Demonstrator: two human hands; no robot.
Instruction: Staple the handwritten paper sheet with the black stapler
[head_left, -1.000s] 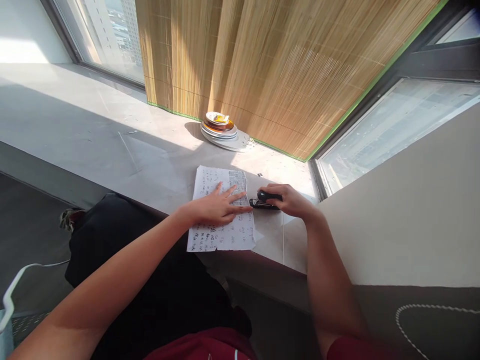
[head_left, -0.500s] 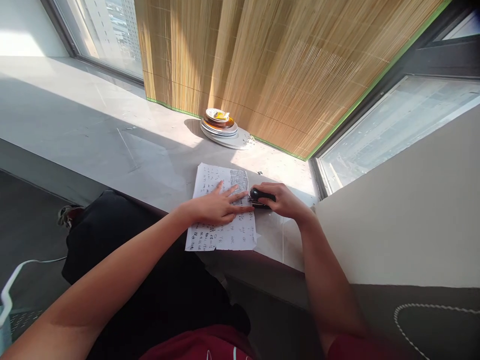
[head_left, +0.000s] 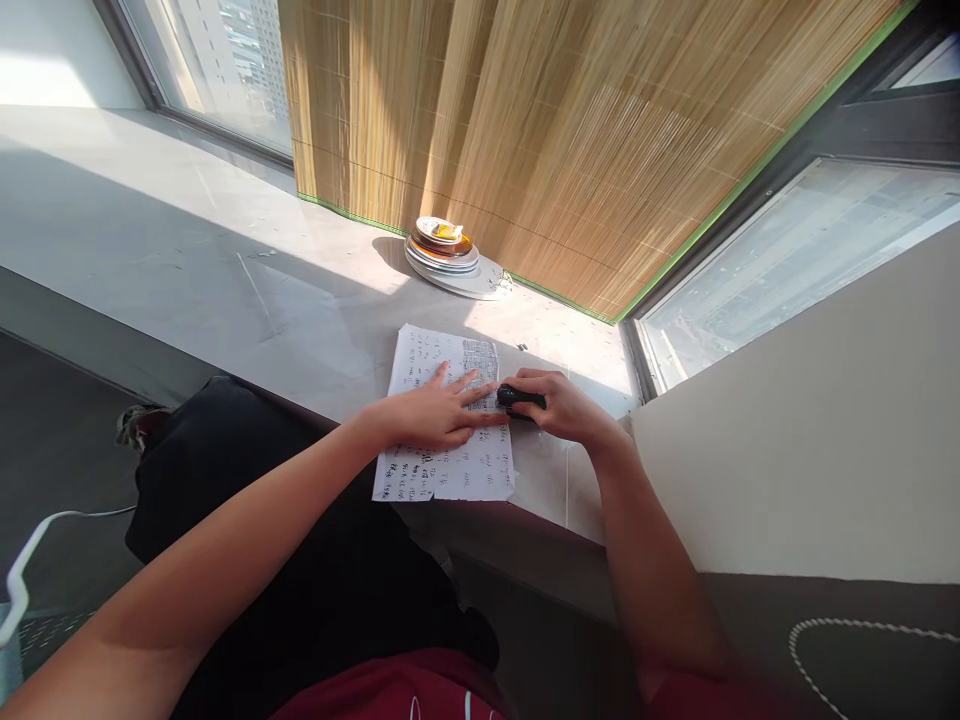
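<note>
Sheets of white paper (head_left: 420,365) covered in handwriting lie near the front edge of a grey window ledge (head_left: 225,290). My left hand (head_left: 435,412) rests flat on the paper with its fingers spread. My right hand (head_left: 566,405) grips a black stapler (head_left: 516,398), whose front end sits over the paper's right edge, close to my left fingertips.
A stack of plates (head_left: 450,262) with a small dish on top stands at the back of the ledge, against a bamboo blind (head_left: 570,140). A wall corner (head_left: 795,440) rises on the right. Windows flank the blind. My dark-clothed legs are below the ledge.
My right hand has slid the stapler left, from beside the paper onto its right edge. My left hand has stayed flat on the sheets.
</note>
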